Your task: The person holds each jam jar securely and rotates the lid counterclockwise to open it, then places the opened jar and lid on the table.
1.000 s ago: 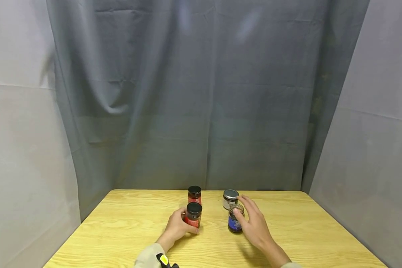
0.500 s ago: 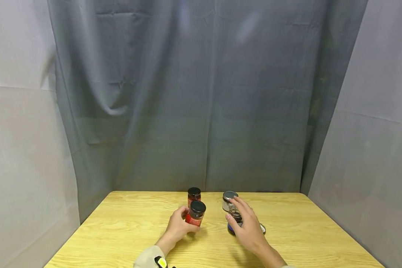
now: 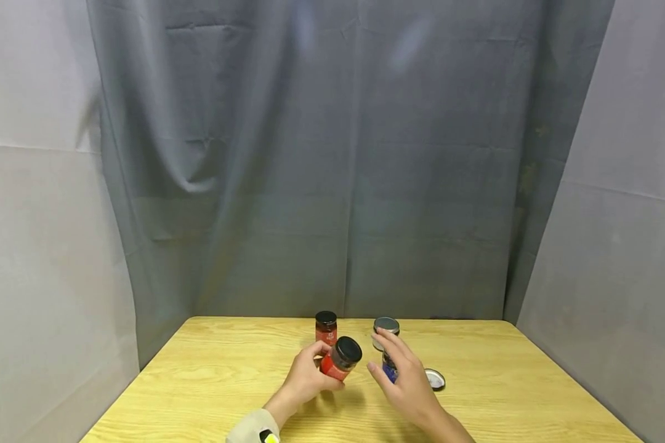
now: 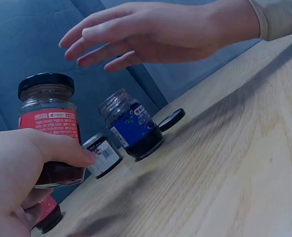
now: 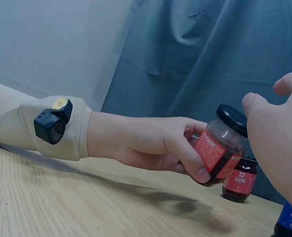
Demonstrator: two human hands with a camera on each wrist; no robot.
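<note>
My left hand (image 3: 322, 368) grips a red-labelled jar with a black lid (image 3: 340, 359), held off the table and tilted to the right. The wrist views show the same jar (image 4: 49, 129) (image 5: 219, 148) with fingers curled round it. My right hand (image 3: 386, 358) hovers just right of it, fingers straight and spread, holding nothing. Behind that hand stands a blue-labelled jar (image 3: 388, 368) with no lid (image 4: 131, 126). A silver lid (image 3: 435, 379) lies flat on the table to its right.
A second red-labelled jar (image 3: 326, 327) and a silver-lidded jar (image 3: 386, 325) stand upright further back on the wooden table (image 3: 210, 375). Grey cloth hangs behind and on both sides. The table's edges run close at left and right.
My left hand has raised the red-labelled jar and tipped it rightward. My right hand has come off the blue-labelled jar and moved left towards it. The silver lid now shows on the table.
</note>
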